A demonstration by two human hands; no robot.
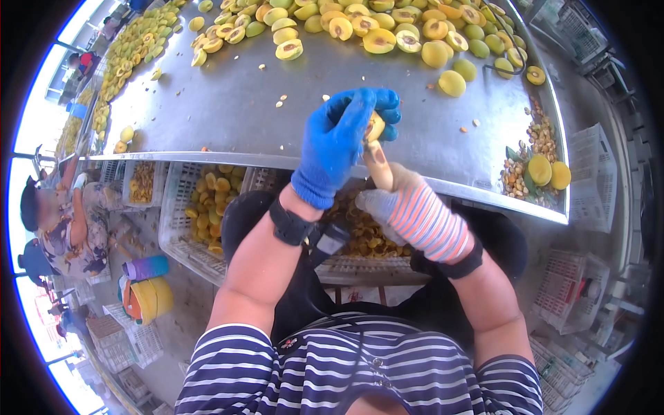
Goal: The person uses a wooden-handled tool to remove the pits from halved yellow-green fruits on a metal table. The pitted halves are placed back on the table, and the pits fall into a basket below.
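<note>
My left hand (337, 137), in a blue coated glove, grips a halved yellow stone fruit (374, 126) above the near edge of a metal table (233, 111). My right hand (415, 207) wears a striped knit glove. Its fingers are closed around a short, pale-handled tool (378, 166) with a dark patch on it. The tool's upper end meets the underside of the fruit, and the tip cannot be made out. Beneath my hands, between my knees, a crate (363, 270) holds yellow-brown fruit scraps (371, 236).
Stone fruit, many halved, heap at the table's far side (363, 23). A bent metal rod (506, 70) lies there. Pits (542, 129) and two fruits (550, 172) lie at the right corner. A white crate of fruit (174, 228) stands left. Another person (72, 228) sits farther left near a yellow bucket (155, 298).
</note>
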